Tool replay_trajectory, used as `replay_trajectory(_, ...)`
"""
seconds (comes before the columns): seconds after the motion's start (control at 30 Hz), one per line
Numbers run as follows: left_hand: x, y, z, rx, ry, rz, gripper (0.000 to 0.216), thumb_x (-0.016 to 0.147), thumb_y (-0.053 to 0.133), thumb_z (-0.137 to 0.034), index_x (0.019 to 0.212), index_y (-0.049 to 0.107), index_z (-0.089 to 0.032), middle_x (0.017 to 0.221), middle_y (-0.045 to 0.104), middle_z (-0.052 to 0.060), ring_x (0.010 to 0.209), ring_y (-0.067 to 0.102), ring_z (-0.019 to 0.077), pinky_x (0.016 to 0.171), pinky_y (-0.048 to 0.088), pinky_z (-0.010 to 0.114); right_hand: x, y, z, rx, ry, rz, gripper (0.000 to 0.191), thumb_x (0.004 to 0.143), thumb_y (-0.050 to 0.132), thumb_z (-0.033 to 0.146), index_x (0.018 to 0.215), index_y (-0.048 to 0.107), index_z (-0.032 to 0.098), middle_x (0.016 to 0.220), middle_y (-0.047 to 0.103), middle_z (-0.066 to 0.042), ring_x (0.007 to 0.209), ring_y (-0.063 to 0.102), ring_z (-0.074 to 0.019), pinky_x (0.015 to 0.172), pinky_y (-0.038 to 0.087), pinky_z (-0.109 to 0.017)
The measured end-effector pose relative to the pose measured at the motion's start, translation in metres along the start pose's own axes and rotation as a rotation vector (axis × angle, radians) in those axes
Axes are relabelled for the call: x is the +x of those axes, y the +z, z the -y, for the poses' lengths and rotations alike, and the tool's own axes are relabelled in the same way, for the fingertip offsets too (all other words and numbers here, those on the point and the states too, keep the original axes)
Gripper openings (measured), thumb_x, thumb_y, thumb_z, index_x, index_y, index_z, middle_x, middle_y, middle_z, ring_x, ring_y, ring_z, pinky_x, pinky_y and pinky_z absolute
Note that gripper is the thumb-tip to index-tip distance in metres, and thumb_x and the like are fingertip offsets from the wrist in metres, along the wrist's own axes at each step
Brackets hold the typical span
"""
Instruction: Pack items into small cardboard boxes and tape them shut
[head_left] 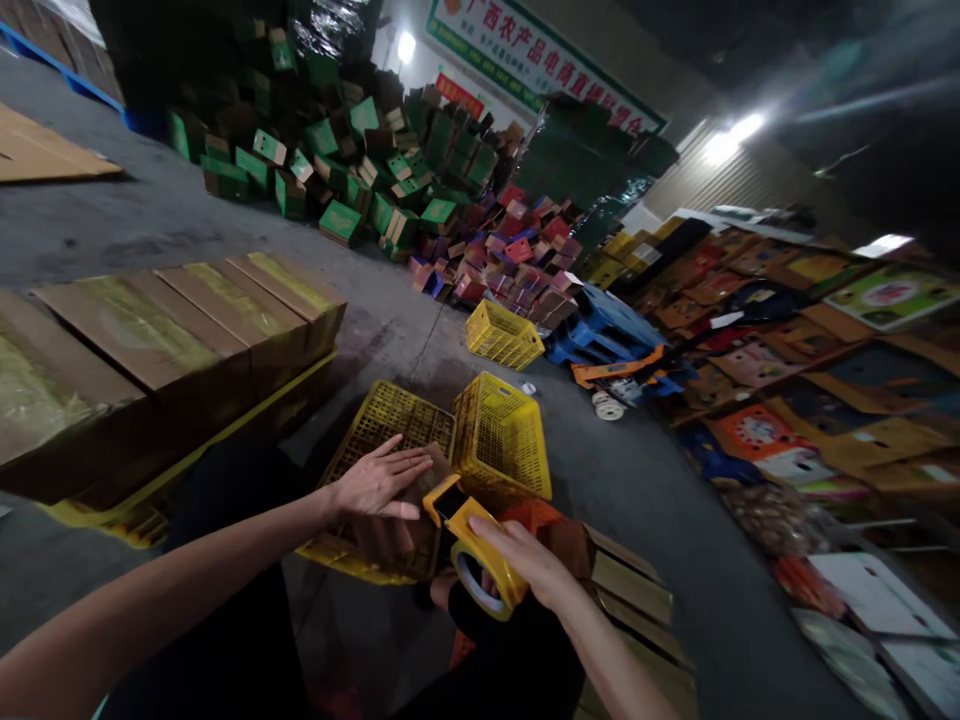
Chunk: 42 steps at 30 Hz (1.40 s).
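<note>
Concrete warehouse floor (630,480), crowded

Behind: jumbled heap of green cartons (341,222), then red-and-purple cartons (517,250), below a Chinese-lettered banner (540,60). To the right, blue pallets (607,325) beside an orange pallet jack (619,370); beyond, stacked printed cartons (885,440). Close at left, row of brown cardboard boxes (214,320), flat-topped, sealed with glossy yellowish tape, above a yellow plastic base (135,525). Directly ahead, lattice crate (409,405), yellow plastic, with small brown carton (390,538) on or in it; cannot tell which. Just beside, open mesh-walled crate (506,430). Farther off, another yellow crate (504,335). Left hand (386,480) palm down over small brown carton, fingers extended, slightly apart; contact unclear. Right hand (517,550) clamped around yellow tape dispenser (487,550), ring-shaped roll mounted, near same carton.
</note>
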<state>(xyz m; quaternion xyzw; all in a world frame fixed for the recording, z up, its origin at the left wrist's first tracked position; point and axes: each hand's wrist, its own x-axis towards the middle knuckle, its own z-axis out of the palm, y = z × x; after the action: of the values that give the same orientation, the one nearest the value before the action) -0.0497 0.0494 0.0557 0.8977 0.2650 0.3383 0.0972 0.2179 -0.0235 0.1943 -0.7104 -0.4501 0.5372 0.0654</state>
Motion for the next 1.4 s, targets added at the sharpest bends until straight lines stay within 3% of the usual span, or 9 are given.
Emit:
replay_trajectory(0.2, 0.009, -0.003, -0.011, 0.022, 0.078, 0.092, 0.091, 0.09, 0.043, -0.079, 0.153, 0.043, -0.013, 0.152, 0.049, 0.02, 0.149, 0.034, 0.0314, 0.127, 0.004, 0.051, 0.005, -0.002, -0.012, -0.017, -0.035, 0.013, 0.055, 0.088, 0.058, 0.068, 0.085, 0.07, 0.014, 0.056, 0.069, -0.007, 0.046, 0.064, -0.016, 0.042, 0.046, -0.021)
replay_trajectory(0.4, 0.018, 0.005, -0.019, -0.076, 0.233, 0.19, 0.11, 0.085, 0.054, -0.079, 0.16, 0.024, -0.005, 0.159, 0.036, 0.023, 0.15, 0.032, 0.0324, 0.126, 0.018, 0.045, 0.002, -0.002, -0.018, 0.023, -0.008, 0.004, 0.051, 0.087, 0.06, 0.066, 0.084, 0.069, 0.015, 0.058, 0.07, -0.006, 0.048, 0.065, -0.0162, 0.046, 0.048, -0.022)
replay_trajectory(0.67, 0.021, 0.005, -0.007, -0.114, 0.194, 0.23, 0.095, 0.092, 0.05, -0.073, 0.16, 0.026, -0.012, 0.159, 0.039, 0.017, 0.15, 0.033, 0.0274, 0.126, 0.023, 0.039, -0.004, 0.001, -0.02, 0.047, -0.058, 0.015, 0.054, 0.088, 0.058, 0.067, 0.079, 0.067, 0.015, 0.059, 0.07, -0.007, 0.051, 0.067, -0.0177, 0.048, 0.049, -0.023)
replay_trajectory(0.87, 0.026, 0.006, -0.003, -0.112, 0.199, 0.223, 0.081, 0.095, 0.049, -0.068, 0.155, 0.04, -0.014, 0.155, 0.045, 0.016, 0.148, 0.037, 0.0269, 0.126, 0.024, 0.04, -0.012, -0.005, -0.047, 0.075, -0.047, -0.091, 0.052, 0.081, 0.067, 0.068, 0.081, 0.067, 0.016, 0.064, 0.071, -0.005, 0.057, 0.068, -0.0188, 0.048, 0.048, -0.023)
replay_trajectory(1.0, 0.026, -0.002, -0.007, -0.102, 0.197, 0.266, 0.089, 0.092, 0.051, -0.072, 0.157, 0.035, -0.013, 0.159, 0.039, 0.017, 0.151, 0.031, 0.0285, 0.126, 0.02, 0.042, -0.018, -0.001, -0.062, 0.123, -0.075, -0.052, 0.057, 0.08, 0.066, 0.071, 0.084, 0.07, 0.014, 0.065, 0.071, -0.005, 0.054, 0.066, -0.0158, 0.047, 0.046, -0.021)
replay_trajectory(1.17, 0.02, -0.012, -0.013, -0.096, 0.233, 0.316, 0.099, 0.084, 0.061, -0.075, 0.161, 0.027, -0.024, 0.165, 0.028, 0.013, 0.153, 0.025, 0.0311, 0.127, 0.016, 0.045, -0.014, 0.01, -0.069, 0.18, -0.129, 0.021, 0.059, 0.081, 0.063, 0.071, 0.087, 0.071, 0.013, 0.063, 0.07, -0.005, 0.048, 0.064, -0.0152, 0.046, 0.046, -0.022)
replay_trajectory(1.4, 0.016, -0.014, -0.026, -0.008, 0.203, 0.316, 0.093, 0.087, 0.062, -0.07, 0.16, 0.029, -0.024, 0.166, 0.025, 0.014, 0.154, 0.023, 0.0305, 0.126, 0.014, 0.046, -0.014, 0.007, -0.077, 0.174, -0.126, -0.07, 0.056, 0.077, 0.07, 0.069, 0.088, 0.066, 0.014, 0.066, 0.072, -0.003, 0.052, 0.067, -0.0154, 0.049, 0.047, -0.021)
